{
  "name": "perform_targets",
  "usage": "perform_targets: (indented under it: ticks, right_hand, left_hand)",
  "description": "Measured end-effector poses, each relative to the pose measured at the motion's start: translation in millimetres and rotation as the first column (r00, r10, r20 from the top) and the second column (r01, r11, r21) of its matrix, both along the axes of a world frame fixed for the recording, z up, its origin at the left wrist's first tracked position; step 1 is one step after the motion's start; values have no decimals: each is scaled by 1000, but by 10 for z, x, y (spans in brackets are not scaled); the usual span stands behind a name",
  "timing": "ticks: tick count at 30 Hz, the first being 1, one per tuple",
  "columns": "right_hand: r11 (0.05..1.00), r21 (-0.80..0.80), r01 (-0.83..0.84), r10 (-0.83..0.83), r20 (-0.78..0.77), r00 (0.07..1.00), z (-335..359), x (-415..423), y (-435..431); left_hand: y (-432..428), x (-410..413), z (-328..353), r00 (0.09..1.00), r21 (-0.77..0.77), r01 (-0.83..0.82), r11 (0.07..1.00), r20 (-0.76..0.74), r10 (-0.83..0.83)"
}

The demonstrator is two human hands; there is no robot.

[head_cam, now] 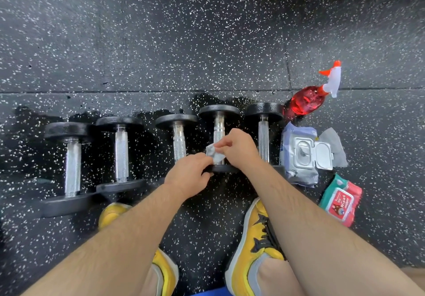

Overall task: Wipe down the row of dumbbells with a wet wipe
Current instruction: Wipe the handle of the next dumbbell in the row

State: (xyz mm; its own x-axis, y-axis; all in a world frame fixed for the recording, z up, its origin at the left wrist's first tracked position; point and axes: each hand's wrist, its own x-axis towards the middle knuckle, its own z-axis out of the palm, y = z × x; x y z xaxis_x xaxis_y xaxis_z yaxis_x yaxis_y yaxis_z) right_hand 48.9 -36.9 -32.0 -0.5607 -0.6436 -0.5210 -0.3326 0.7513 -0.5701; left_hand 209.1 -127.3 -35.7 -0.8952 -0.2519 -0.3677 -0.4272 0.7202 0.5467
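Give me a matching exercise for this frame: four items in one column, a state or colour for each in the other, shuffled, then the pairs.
1. wipe
2. spray bottle
3. pale pack
4. red-and-green pack

a. lid flipped open
b. red liquid inside
c. lid shut
d. pinched by left hand and right hand

Pairs: 1-d, 2-b, 3-a, 4-c.

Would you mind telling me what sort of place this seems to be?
Most likely a gym or home workout room: five dumbbells lie in a row on a speckled rubber floor, with a spray bottle and wipe packs beside them.
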Motion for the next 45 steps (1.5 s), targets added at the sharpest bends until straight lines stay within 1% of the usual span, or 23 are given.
perform_targets:
  ticks: [1,4,5,8,11,13,16,18,22,26,28,32,36,40,45]
  right_hand:
    - [1000,-6,11,-12,-5,1000,8,25,6]
    - [995,48,-91,92,-7,996,36,112,17]
    - [994,60,-96,95,18,995,46,93,34]
    - [996,80,-44,38,79,996,51,23,48]
    - [978,169,-121,102,115,988,40,13,-4]
    - [976,198,-92,60,162,985,65,-27,0]
    - [980,196,29,-69,200,977,48,-72,74]
    - [978,196,67,-105,191,976,26,-10,95]
    - [980,197,9,-42,166,985,51,76,12]
    - [985,164,55,-91,220,971,70,10,80]
    - [984,170,53,-87,198,976,81,42,61]
    - [988,156,-22,2,126,992,74,147,-22]
    - [984,176,-17,-12,158,987,36,7,29]
    - [981,184,-65,46,104,994,32,116,-30]
    - [985,172,-31,0,174,985,78,-23,41]
  left_hand:
    - [-2,-16,4,1000,0,-1,1000,-8,1]
    - [-6,0,-9,1000,5,-22,1000,-11,22]
    - [-5,6,-16,1000,12,-29,1000,-5,29]
    - [7,-3,-4,999,23,-33,999,2,33]
    - [3,-2,3,999,40,-46,998,-12,47]
    - [9,7,3,999,29,-44,999,-3,44]
    - [-9,-3,-14,999,7,-39,999,-3,39]
    - [-6,-5,-26,1000,1,-28,1000,-1,28]
    - [-7,14,-27,999,31,-45,999,-12,45]
    - [2,5,-45,999,9,-37,999,-1,37]
    - [16,-7,-35,999,23,-37,999,-7,37]
    - [12,-8,-20,999,43,-34,998,-8,35]
    - [13,-18,-36,1000,7,-26,1000,14,25]
    - [26,-21,-27,1000,21,-9,1000,5,9]
    - [13,-17,-18,1000,10,-8,1000,10,8]
